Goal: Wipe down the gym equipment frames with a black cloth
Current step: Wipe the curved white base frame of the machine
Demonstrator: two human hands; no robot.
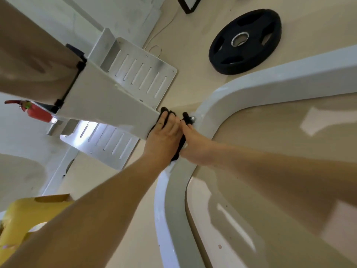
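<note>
A crumpled black cloth is being pressed into the joint where a white flat-sided metal beam is meeting a pale grey curved metal frame tube, low down by the glossy beige floor. The left hand is being laid over the cloth against the beam's end, its fingers stretched fairly straight rather than closed round the fabric. The right hand is being held touching the left, its fingertips buried in folds of cloth; whether the fabric is being pinched there cannot be told.

A small silver bolt head is sticking out right at those buried fingertips, so the cloth is probably being put at risk of snagging, and the knuckles of being scraped, if the stroke is carried across it. Because the cloth is being bunched between the two hands, little of it is being spread on the metal, and patches may be missed. The edge of the slotted bare-metal foot plate is lying near the left hand, where a wide sweep could be caught. The round black rubber weight plate is lying well apart.
</note>
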